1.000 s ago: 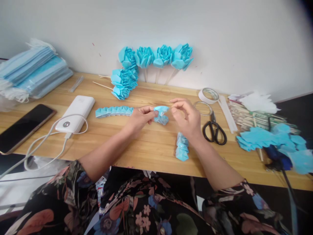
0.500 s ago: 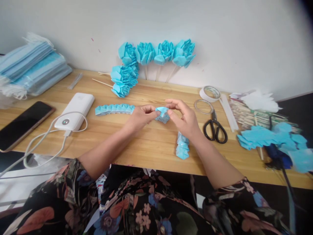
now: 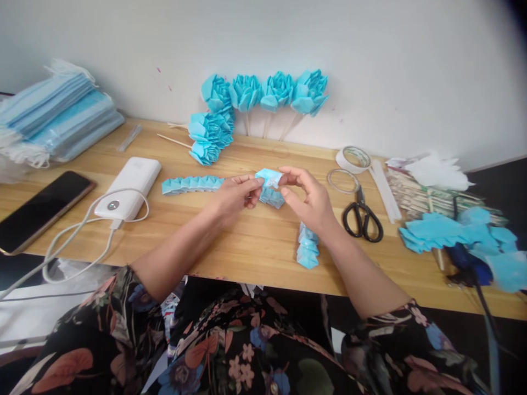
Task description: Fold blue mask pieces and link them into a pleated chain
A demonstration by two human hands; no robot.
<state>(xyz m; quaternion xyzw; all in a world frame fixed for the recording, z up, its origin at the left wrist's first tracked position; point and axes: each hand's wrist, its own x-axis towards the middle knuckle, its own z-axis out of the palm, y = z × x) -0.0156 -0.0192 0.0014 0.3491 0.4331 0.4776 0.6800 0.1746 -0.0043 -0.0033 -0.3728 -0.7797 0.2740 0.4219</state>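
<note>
My left hand (image 3: 235,197) pinches a light-blue folded piece of mask fabric (image 3: 269,176) between thumb and fingers, above the table. At its right edge is my right hand (image 3: 309,196), thumb and index finger apart, the fingertips close to or touching the fabric. Just below the held piece, a blue pleated strip (image 3: 272,197) shows; whether the two are joined I cannot tell. Another pleated strip (image 3: 191,185) lies left of my left hand, its right end behind the fingers. A short pleated strip (image 3: 308,248) rests below my right wrist.
Blue fabric roses on sticks (image 3: 278,90) lean at the wall. Black-handled scissors (image 3: 362,220), a tape roll (image 3: 353,159) and a wire ring (image 3: 343,180) lie right, beside sticks and a glue gun (image 3: 469,263). Left are masks (image 3: 61,115), a power bank (image 3: 129,186) and a phone (image 3: 43,211).
The held fabric has been turned, so more of its flat face shows and the pleated strip appears below it. My right thumb has come away from the fabric.
</note>
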